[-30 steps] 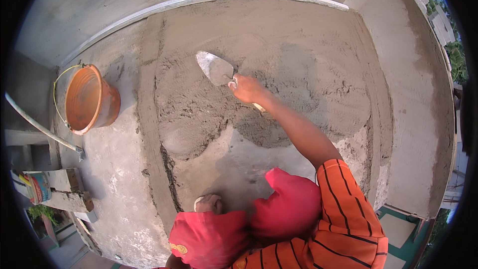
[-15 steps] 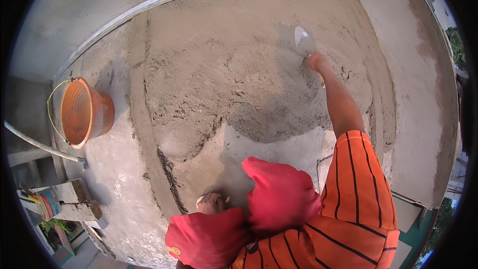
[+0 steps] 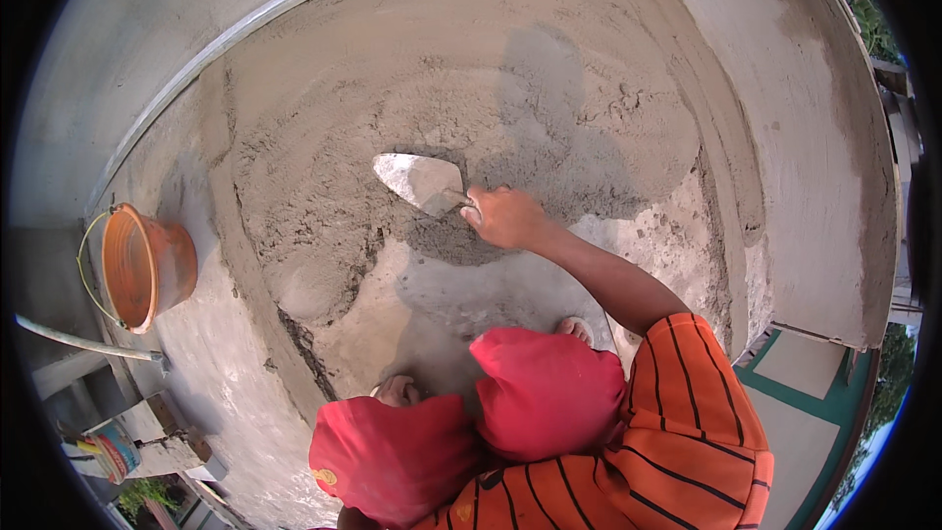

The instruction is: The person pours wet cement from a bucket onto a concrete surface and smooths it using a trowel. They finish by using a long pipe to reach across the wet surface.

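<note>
My right hand [image 3: 505, 218] grips the handle of a pointed trowel [image 3: 420, 182]. Its broad blade, smeared pale grey, is over the rough near part of a wet mortar layer [image 3: 363, 118], with the tip toward the left. Whether the blade presses into the mortar or hovers just above it, I cannot tell. Farther off, the mortar surface looks smoother. My left hand is out of sight; only a dark bit of the left arm shows at the lower edge beside my red-clothed knee.
An orange bucket [image 3: 147, 270] with a wire handle stands at the left. A long pale straightedge [image 3: 245, 29] borders the mortar's far left side. Raised mortar strips [image 3: 260, 285] run along both sides. My feet [image 3: 397, 391] are on bare concrete. Wooden blocks [image 3: 167, 447] and a small tin [image 3: 118, 450] are lower left.
My right hand has drawn the trowel back from the far right toward the near middle. The blade now points left instead of away. The view has shifted too.
</note>
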`<state>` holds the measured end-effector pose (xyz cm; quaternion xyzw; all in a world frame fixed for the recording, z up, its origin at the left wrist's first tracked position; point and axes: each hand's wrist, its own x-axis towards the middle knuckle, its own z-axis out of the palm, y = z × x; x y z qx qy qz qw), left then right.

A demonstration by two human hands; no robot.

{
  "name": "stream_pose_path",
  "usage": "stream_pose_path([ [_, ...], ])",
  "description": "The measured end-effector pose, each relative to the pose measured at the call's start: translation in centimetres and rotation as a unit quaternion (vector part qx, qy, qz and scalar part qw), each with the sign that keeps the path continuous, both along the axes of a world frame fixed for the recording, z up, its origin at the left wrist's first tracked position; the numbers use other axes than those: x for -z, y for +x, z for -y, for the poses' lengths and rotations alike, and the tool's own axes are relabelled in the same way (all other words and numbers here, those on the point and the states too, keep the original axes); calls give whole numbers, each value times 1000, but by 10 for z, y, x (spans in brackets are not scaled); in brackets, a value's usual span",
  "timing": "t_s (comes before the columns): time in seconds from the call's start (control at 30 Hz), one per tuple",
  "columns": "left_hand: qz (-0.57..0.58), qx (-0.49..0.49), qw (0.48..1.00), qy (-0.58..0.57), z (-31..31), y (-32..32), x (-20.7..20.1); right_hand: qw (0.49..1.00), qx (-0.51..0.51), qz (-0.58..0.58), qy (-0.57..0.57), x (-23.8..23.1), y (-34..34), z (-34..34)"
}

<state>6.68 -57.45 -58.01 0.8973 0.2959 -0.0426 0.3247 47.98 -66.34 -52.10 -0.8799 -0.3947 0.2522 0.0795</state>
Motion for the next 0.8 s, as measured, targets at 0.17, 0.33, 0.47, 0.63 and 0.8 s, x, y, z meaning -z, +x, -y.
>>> stream_pose_path([
  [0.17,-13,-11,999,28,3,-5,2,997,69,39,-24,-10,85,-1],
  [0.33,-19,-21,999,39,5,-2,1,964,198,134,-114,35,202,90],
  [0.47,-12,-17,999,37,8,1,2,928,342,84,-123,67,258,210],
  [0.63,-31,-22,998,58,14,-1,7,827,495,-255,78,45,206,206],
  [0.8,15,7,999,37,6,-4,9,935,233,-245,106,76,20,147],
])
